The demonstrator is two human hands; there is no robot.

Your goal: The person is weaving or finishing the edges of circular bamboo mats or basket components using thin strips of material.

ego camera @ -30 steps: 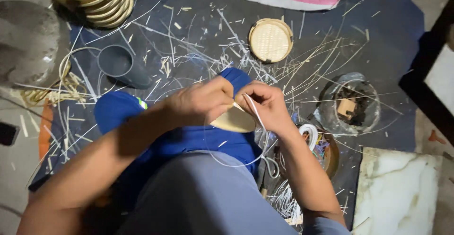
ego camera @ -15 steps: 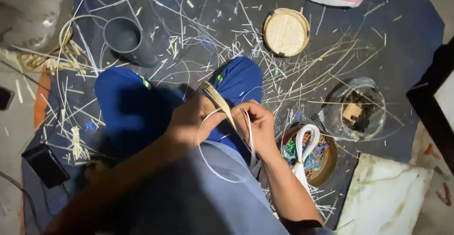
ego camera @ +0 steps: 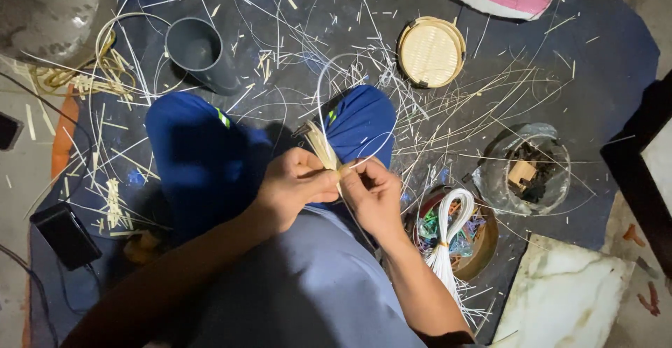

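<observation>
Head view: my left hand [ego camera: 294, 187] and right hand [ego camera: 374, 197] meet over my lap, near centre, fingertips touching each other. Between them sits a small woven bamboo piece [ego camera: 323, 148], edge-on and tilted, sticking up and far-left from the pinch point. Left fingers curled tight, thumb on top, clamped on the piece's near end. Right fingers narrow too, thumb and index pinched on a thin pale strip [ego camera: 336, 96] right where it meets the piece. The strip loops up far from my hands, arcs over my right knee [ego camera: 360, 124] in blue trousers, and comes back down; another turn runs across the knee. Can't tell whether the strip passes through the weave; the fingers hide it.

Around: dark mat [ego camera: 602, 61] littered with bamboo slivers. Grey plastic cup [ego camera: 199, 50] on its side, far left. Finished round woven lid [ego camera: 430, 52] far, right of centre. Clear bowl [ego camera: 525, 173] with small wooden bits on the right. Brown bowl [ego camera: 483, 246] near right, just beside my right forearm, with a white strip bundle [ego camera: 448, 236] lying across it. Marble slab [ego camera: 567, 295] near right corner. Black phone-like device [ego camera: 66, 234] near left. Coil of cane [ego camera: 66, 75] far left.
</observation>
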